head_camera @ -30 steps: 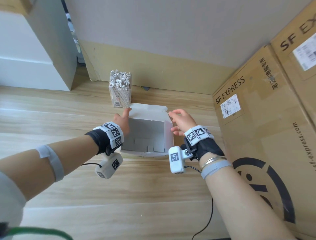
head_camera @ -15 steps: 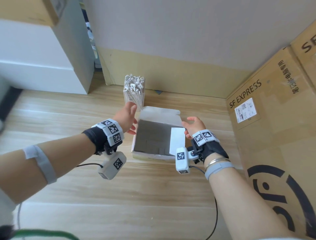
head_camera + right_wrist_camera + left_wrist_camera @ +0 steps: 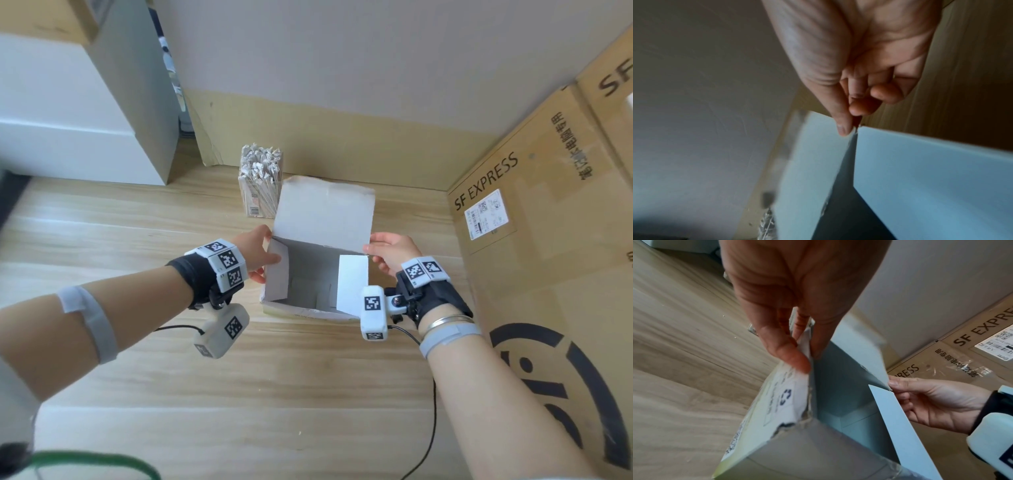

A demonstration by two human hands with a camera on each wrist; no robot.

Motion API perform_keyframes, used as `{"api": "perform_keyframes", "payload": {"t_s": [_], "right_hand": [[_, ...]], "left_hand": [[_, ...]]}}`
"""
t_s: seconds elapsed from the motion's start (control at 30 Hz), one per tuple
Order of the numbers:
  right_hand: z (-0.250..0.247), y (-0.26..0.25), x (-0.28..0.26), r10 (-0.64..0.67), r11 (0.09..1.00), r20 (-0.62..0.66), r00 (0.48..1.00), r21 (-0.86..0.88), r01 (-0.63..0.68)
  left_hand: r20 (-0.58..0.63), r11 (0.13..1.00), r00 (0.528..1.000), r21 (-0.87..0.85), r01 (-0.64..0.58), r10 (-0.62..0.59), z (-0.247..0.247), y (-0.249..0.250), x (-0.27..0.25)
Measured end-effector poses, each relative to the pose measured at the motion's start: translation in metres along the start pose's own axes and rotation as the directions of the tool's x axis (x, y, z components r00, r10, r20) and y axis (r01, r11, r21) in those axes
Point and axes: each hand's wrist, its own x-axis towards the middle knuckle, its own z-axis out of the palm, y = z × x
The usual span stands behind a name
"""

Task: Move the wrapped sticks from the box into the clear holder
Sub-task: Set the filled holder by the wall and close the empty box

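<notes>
A white cardboard box (image 3: 322,212) stands open on the wooden floor, its lid flap raised at the back. Its grey inside (image 3: 308,274) shows only bare bottom flaps. My left hand (image 3: 269,246) pinches the box's upper left corner, thumb and finger on the torn edge (image 3: 807,352). My right hand (image 3: 371,248) pinches the upper right corner beside the inward side flap (image 3: 352,284); the thumb tip sits on that corner (image 3: 844,129). Behind the box, at its left, the clear holder (image 3: 258,202) stands packed with white wrapped sticks (image 3: 260,164).
Large SF Express cartons (image 3: 534,222) wall off the right side. A white cabinet (image 3: 78,137) stands at the back left, with a beige wall (image 3: 342,68) and skirting behind. A black cable (image 3: 431,428) trails from my right wrist across the floor (image 3: 239,394).
Both hands have closed onto the box's upper corners; half a second ago the left hand was off the box. The lid flap now stands taller, and my view has shifted.
</notes>
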Motion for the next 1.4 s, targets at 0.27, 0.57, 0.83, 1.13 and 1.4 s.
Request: {"api": "perform_keyframes", "payload": {"t_s": [0.27,0.57,0.83,1.13,1.4], "right_hand": [[-0.008,0.001,-0.006,-0.072,0.995,0.075,0.995,-0.07,0.077],[0.001,0.014,-0.002,0.004,0.997,0.057,0.998,-0.081,0.001],[0.012,0.011,-0.01,-0.067,0.995,0.022,0.997,-0.074,0.069],[0.015,0.01,-0.016,-0.139,0.983,-0.001,0.99,-0.125,0.137],[0.018,0.015,-0.018,-0.199,0.972,-0.014,0.98,-0.131,0.196]], "left_hand": [[-0.002,0.995,0.997,-0.055,0.079,-0.079,0.0,0.01,0.0],[-0.07,0.916,0.94,0.261,-0.305,0.334,0.002,0.007,-0.008],[0.135,0.674,0.867,0.576,-0.462,0.48,0.03,0.014,-0.03],[0.228,0.563,0.866,0.681,-0.468,0.444,0.035,0.014,-0.034],[0.184,0.658,0.894,0.619,-0.428,0.409,0.036,0.008,-0.035]]}}
